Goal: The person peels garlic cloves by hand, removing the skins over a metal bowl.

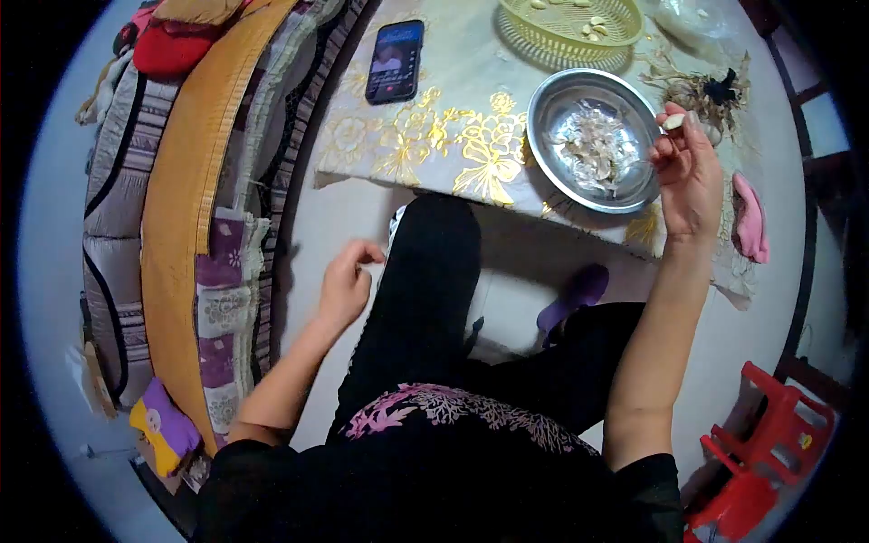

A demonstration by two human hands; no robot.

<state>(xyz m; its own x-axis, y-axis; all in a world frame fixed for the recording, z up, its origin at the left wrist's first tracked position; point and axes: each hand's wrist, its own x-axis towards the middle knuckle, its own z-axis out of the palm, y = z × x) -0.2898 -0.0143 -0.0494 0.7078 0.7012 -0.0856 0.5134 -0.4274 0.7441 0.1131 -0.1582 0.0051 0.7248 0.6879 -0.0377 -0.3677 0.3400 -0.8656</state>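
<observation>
My right hand (690, 176) is raised at the right side of a steel bowl (543, 154), with a pale garlic clove (673, 121) pinched between thumb and fingers. Inside the bowl lie thin papery garlic skins (593, 145). Low beside my left knee, off the table, my left hand (348, 282) has its fingers curled in, and no object shows in it. Behind the bowl, a yellow plastic basket (520, 41) holds several peeled cloves (597, 25). Dry garlic stalks and bulbs (711, 95) lie just beyond my right hand.
A phone (396, 63) lies on the flowered tablecloth (362, 136), left of the bowl. A clear plastic bag (697, 23) is at the back right, a pink cloth item (749, 220) at the right edge. A red plastic chair (769, 434) stands lower right; a wooden-edged couch (176, 199) runs along the left.
</observation>
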